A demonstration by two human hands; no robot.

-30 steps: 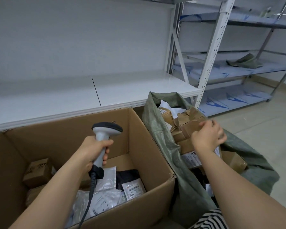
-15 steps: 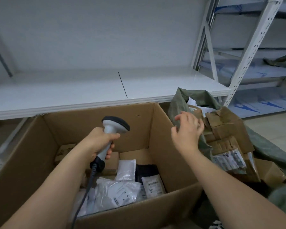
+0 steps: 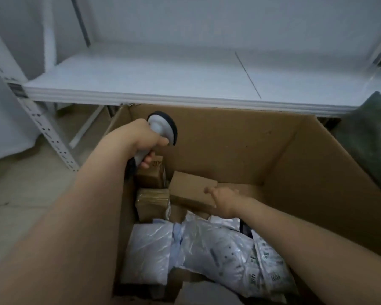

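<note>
Head view: the left hand (image 3: 144, 139), closed round the barcode scanner (image 3: 163, 128), holds it above the big carton (image 3: 240, 146), likely ready to read a label. Below and right of it, the right hand (image 3: 226, 200) touches a small brown box (image 3: 189, 190) inside; blur hides whether it grips.

Left hand (image 3: 141, 139), right hand (image 3: 226, 200) bare; forearms bare up to frame edge.

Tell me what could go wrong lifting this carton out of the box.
The right hand grips the carton by one corner only, so it may slip onto the mailers. The scanner in the left hand sits close to the box wall and could knock against it.
</note>
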